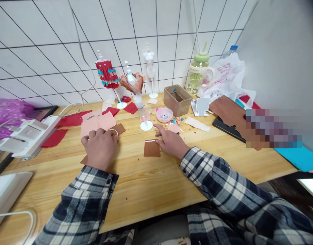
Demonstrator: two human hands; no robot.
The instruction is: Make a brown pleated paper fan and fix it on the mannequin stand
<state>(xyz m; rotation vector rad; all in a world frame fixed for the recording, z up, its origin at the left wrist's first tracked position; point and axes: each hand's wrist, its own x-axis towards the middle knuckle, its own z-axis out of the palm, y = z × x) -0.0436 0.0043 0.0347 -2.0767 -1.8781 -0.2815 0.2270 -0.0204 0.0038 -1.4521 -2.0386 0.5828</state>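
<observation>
My left hand (99, 148) is closed, knuckles up, over the lower edge of pink paper (104, 120). By its thumb and forefinger shows part of a thin white ring, apparently a tape roll (116, 130); the rest is hidden. My right hand (170, 140) has its forefinger stretched out toward a stand's base, and its thumb touches the right edge of a brown paper piece (151, 149). That piece lies flat, a white strip (150, 141) along its top. Ahead stands a small white mannequin (138, 100) with brown and peach pleated paper around its bust.
Behind are a mannequin in red paper (106, 76), a bare mannequin (149, 66), a cardboard box (182, 105) and a pink dish (160, 119). A green-lidded bottle (198, 75) and phone stand (202, 107) stand right. A white power strip (31, 139) lies left.
</observation>
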